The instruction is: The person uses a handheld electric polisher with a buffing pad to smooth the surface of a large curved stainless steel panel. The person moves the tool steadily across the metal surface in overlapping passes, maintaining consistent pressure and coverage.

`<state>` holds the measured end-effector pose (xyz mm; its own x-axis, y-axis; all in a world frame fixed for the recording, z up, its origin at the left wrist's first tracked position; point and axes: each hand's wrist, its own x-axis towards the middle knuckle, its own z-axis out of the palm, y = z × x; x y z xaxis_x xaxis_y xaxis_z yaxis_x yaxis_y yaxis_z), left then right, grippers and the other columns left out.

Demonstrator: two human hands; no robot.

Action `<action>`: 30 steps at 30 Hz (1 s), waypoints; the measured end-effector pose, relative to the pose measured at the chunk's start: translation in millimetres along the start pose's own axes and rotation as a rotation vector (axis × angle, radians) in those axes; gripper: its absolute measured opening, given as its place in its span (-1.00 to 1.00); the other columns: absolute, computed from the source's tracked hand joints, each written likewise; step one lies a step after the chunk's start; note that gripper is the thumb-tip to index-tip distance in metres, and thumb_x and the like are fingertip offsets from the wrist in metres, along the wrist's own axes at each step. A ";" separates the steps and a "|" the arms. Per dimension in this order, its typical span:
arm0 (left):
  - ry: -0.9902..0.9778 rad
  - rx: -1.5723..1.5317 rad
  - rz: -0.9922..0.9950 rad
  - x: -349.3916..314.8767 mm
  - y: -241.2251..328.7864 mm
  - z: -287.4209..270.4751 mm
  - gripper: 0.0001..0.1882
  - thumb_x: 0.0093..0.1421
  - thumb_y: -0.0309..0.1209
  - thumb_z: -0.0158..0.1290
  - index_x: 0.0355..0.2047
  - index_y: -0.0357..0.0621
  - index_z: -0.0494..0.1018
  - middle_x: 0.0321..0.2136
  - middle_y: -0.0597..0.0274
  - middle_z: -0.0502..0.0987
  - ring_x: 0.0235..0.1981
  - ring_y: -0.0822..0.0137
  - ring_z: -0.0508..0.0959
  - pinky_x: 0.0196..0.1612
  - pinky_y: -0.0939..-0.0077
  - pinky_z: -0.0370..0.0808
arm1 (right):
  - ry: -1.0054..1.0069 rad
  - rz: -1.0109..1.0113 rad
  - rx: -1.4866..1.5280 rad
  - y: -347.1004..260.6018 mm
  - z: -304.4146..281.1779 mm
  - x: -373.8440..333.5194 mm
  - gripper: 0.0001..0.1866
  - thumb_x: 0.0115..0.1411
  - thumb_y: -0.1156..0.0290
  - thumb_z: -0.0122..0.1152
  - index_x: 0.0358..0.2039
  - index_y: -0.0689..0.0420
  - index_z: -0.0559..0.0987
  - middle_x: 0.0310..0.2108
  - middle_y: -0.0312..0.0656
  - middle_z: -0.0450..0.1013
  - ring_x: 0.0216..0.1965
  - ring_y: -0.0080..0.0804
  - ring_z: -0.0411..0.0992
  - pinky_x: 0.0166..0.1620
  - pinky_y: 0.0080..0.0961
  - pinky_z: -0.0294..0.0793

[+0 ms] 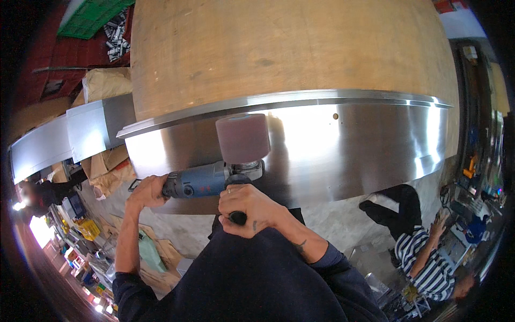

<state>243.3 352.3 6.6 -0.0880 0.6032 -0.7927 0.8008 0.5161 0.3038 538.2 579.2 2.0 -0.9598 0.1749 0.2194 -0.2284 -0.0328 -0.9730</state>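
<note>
A blue power polisher (203, 181) lies crosswise in front of me, with a wide pinkish abrasive drum (243, 138) at its far right end. My left hand (149, 191) is wrapped round the rear of its body. My right hand (248, 210) grips the black side handle (237, 217), whose end sticks out of the fist. Below the drum spreads a long, shiny sheet metal panel (354, 155) with a raised far edge and a small round hole. The drum is over the panel's left half; whether it touches the surface I cannot tell.
The panel lies along the near side of a wooden board (289, 53). At the left are metal sheets (86, 129), brown paper (110, 161) and a green crate (91, 19). Another person in a striped shirt (426, 263) sits at the right, beside cluttered equipment.
</note>
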 end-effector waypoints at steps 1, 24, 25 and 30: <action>-0.007 0.018 -0.008 1.0 4.2 0.2 -0.60 -0.10 -0.40 0.23 -0.22 -0.29 0.49 -0.48 -0.22 0.61 -0.29 -0.27 0.65 -0.17 -0.06 0.55 | 0.021 -0.013 0.022 -1.9 -3.8 -2.2 -0.81 -0.04 0.47 0.39 -0.56 0.11 0.49 -0.54 -0.24 0.45 -0.45 -0.13 0.45 -0.28 -0.28 0.44; 0.012 -0.042 -0.004 38.6 86.3 9.8 -0.49 -0.17 -0.46 0.18 -0.12 -0.28 0.47 -0.41 -0.27 0.62 -0.25 -0.33 0.63 -0.12 -0.09 0.56 | 0.046 0.007 0.028 -21.5 -76.7 -52.1 -0.77 0.00 0.53 0.34 -0.62 0.14 0.42 -0.60 -0.20 0.36 -0.49 -0.17 0.36 -0.30 -0.24 0.38; -0.001 -0.051 -0.026 39.2 91.9 6.9 -0.49 -0.18 -0.47 0.18 -0.12 -0.28 0.47 -0.41 -0.27 0.62 -0.25 -0.34 0.63 -0.12 -0.09 0.56 | 0.047 0.005 0.037 -20.9 -78.4 -54.0 -0.77 0.00 0.53 0.34 -0.62 0.14 0.42 -0.60 -0.20 0.35 -0.49 -0.17 0.36 -0.31 -0.25 0.38; 0.005 -0.061 -0.021 42.5 106.6 5.5 -0.48 -0.20 -0.46 0.20 -0.13 -0.28 0.48 -0.42 -0.26 0.62 -0.25 -0.34 0.63 -0.13 -0.10 0.56 | 0.054 -0.015 0.060 -20.5 -88.3 -63.7 -0.77 -0.02 0.55 0.34 -0.63 0.14 0.42 -0.61 -0.22 0.34 -0.51 -0.19 0.35 -0.32 -0.27 0.37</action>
<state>328.2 429.7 2.5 -0.1069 0.5947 -0.7968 0.7614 0.5643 0.3190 618.5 655.6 1.6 -0.9464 0.2288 0.2279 -0.2533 -0.0884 -0.9633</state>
